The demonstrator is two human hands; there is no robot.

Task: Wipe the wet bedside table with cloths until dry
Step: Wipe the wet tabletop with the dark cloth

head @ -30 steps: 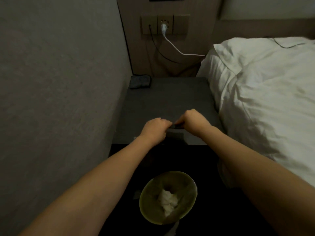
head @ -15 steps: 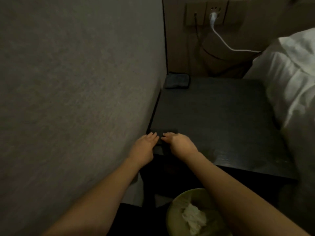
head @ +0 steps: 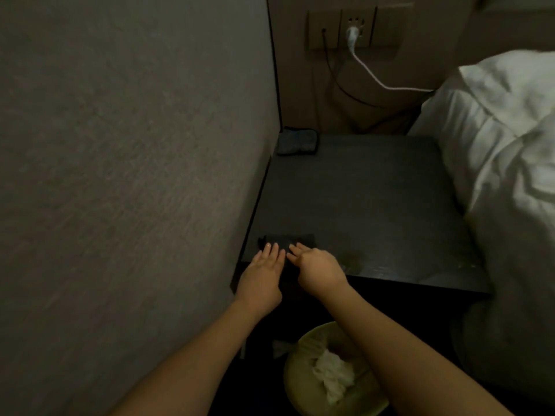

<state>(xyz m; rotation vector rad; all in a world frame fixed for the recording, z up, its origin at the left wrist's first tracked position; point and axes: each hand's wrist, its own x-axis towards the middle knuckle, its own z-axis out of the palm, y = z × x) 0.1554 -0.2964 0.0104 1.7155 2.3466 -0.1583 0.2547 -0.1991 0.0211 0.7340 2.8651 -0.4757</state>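
The dark bedside table (head: 360,199) fills the middle of the head view, between the wall and the bed. A dark folded cloth (head: 295,240) lies flat at its front left corner. My left hand (head: 262,273) rests on the cloth's left part with fingers stretched out flat. Beside it, my right hand (head: 318,270) presses fingertips on the cloth's right part. A wet patch (head: 353,261) shines on the table just right of my right hand. A second, blue-grey cloth (head: 297,142) sits folded at the far left corner.
A grey wall (head: 135,175) runs close along the left. A white pillow and duvet (head: 510,151) crowd the table's right edge. Below the front edge stands a green bin (head: 303,382) with crumpled tissue. Wall sockets (head: 354,28) with a white cable hang behind.
Both hands slid the dark cloth from the front middle of the table to its front left corner. The left hand went from a fist to flat fingers. The view turned left.
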